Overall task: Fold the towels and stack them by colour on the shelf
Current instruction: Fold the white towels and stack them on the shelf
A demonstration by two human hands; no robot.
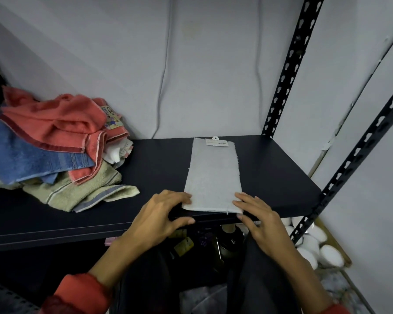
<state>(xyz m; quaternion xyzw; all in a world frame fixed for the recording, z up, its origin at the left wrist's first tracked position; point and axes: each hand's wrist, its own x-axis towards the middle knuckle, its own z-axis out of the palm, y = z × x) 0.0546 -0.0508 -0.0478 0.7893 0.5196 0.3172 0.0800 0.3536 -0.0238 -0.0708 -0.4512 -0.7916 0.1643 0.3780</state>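
Your pale grey terry towel point(212, 175), folded into a long narrow strip, lies flat on the dark metal shelf point(270, 168), its near end at the front lip and its far end — the one carrying a small paper tag point(216, 142) — pointing at the wall. Your left hand point(161, 214) rests with fingers spread and nearly straight, fingertips touching the strip's near left corner; your right hand point(258, 220) does the same at the near right corner, fingers extended, gripping nothing. The cloth looks light, soft and limp, so it will likely sag and lose its fold if lifted by one edge. Better, I'd judge, to pinch both near corners through all layers and carry them toward the tagged end, keeping the edges square. Off to the left sits the unfolded heap — a coral-red towel point(52, 118) on top, a blue towel point(21, 157) beside it, and a beige-green striped towel point(84, 189) beneath — well apart from the grey one.
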